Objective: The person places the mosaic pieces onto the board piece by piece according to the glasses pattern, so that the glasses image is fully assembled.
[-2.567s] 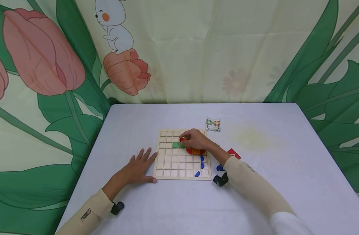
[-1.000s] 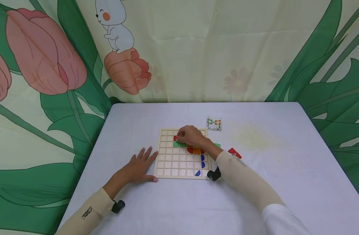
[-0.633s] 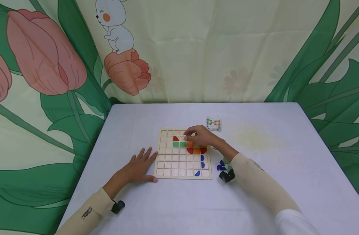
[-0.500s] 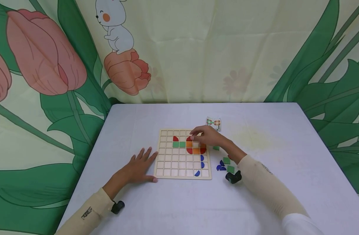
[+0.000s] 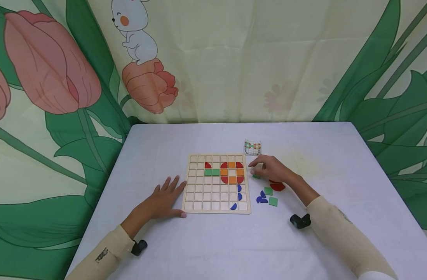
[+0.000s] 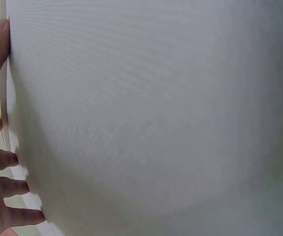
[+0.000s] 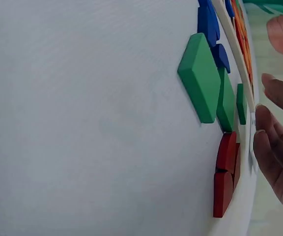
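A wooden grid board [image 5: 213, 198] lies on the table. My left hand [image 5: 164, 202] rests flat beside it with fingers spread, index finger and thumb at its left edge. On the board, a red quarter-round piece [image 5: 208, 165] sits above two green squares [image 5: 211, 172]. Farther right, orange squares [image 5: 232, 165] and red quarter-rounds form a ring, with several blue pieces [image 5: 239, 188] below. My right hand [image 5: 271, 168] hovers just right of the board, thumb and fingers apart with nothing between them. Under its fingertips lies a loose green square [image 5: 256, 176].
Right of the board lie more green squares [image 7: 200, 78], loose blue pieces [image 5: 262, 198] and red quarter-rounds [image 7: 224, 157]. A small pattern card [image 5: 252, 147] lies beyond the board's far right corner. A printed curtain [image 5: 234, 77] hangs behind the table.
My right hand set the red quarter-round above the left green square and let go. It then moved right, off the board, to the loose pieces. The left hand stayed put.
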Motion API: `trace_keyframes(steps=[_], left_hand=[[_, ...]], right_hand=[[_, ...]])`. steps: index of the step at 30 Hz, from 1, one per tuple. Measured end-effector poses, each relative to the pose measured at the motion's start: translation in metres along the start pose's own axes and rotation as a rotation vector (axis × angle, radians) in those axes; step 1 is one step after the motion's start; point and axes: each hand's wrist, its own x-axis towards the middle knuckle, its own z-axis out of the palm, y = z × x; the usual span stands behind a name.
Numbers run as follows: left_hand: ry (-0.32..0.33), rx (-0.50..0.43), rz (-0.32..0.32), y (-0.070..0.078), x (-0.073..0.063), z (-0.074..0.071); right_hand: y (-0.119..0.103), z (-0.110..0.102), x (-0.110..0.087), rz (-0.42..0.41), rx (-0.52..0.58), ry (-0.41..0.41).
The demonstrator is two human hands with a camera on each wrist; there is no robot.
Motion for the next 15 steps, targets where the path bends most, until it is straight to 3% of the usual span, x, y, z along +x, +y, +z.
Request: trace_keyframes(steps=[7,15], left_hand=[[0.0,0.01,0.001,0.0006,-0.0014,-0.0015],[0.001,0.014,-0.002,0.001,-0.0007,-0.0021]], right_hand=[[0.0086,0.0052,-0.0073,-0.013,-0.092,-0.016],[0.0064,0.0066,-0.0072,0.036,-0.11,-0.021]])
